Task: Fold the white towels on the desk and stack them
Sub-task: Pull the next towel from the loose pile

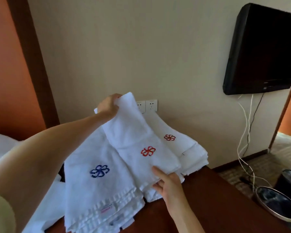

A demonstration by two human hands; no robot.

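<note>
On the dark wooden desk [217,190] against the beige wall, three lots of white towelling are noted. The held towel [133,137], folded into a long narrow band and bearing a red flower emblem, is raised at its far end and slopes down toward the person. The left hand [108,106] grips that far end, fingers curled round the bunched cloth, up in front of the wall sockets [149,105]. The right hand [168,184] has the near end: one finger lies along the top face and the others curl beneath the edge, so the cloth is pinched between them.

Beneath it and to its left lies the blue-flower towel [99,170], spread flatter, with its ribbed hem and a small label toward the near desk edge. Behind and to the right sits the folded stack [183,148], several layers deep, at the desk's far right corner; its top piece carries a second red flower. The held towel overlaps both. More white cloth hangs off the desk's left side; whether it is a towel cannot be told.

Surroundings: a black television [262,47] is mounted on the wall at upper right, with cables [247,132] hanging to the floor. Two round bins [275,204] stand on the floor right of the desk. A white bed corner [0,145] shows at far left.
</note>
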